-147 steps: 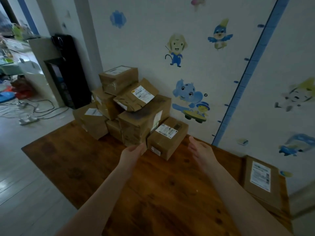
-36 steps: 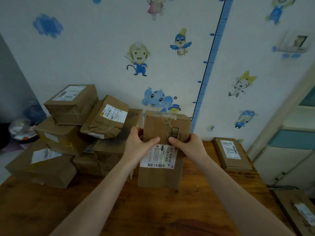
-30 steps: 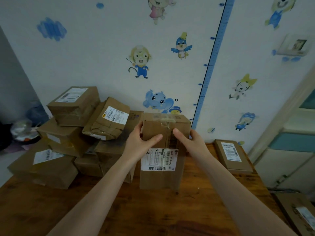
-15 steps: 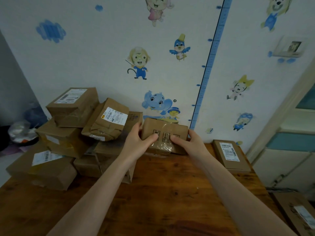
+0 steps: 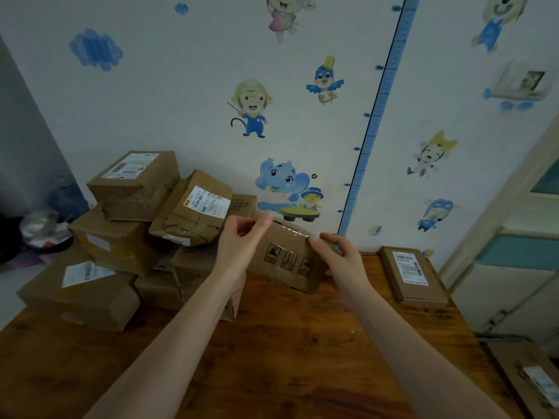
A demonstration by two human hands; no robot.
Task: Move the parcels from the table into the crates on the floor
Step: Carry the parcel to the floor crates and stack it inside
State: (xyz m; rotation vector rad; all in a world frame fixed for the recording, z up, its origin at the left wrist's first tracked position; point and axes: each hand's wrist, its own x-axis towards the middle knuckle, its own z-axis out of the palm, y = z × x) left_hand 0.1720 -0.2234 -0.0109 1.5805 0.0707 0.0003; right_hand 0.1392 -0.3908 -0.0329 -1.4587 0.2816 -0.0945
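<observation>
A pale wall (image 5: 169, 95) rises beyond the hands, scattered with cartoon stickers. A blue elephant sticker (image 5: 279, 181) sits just above the hands, a monkey sticker in blue overalls (image 5: 251, 108) higher up, and a blue bird sticker with a yellow hat (image 5: 325, 81) above and slightly right. A blue height-chart strip with dark tick marks (image 5: 373, 131) runs up the wall above the right hand. Far right of the hands stands a cream cabinet with a teal panel (image 5: 514, 267). Well left lies dim, blurred clutter (image 5: 45, 228).
</observation>
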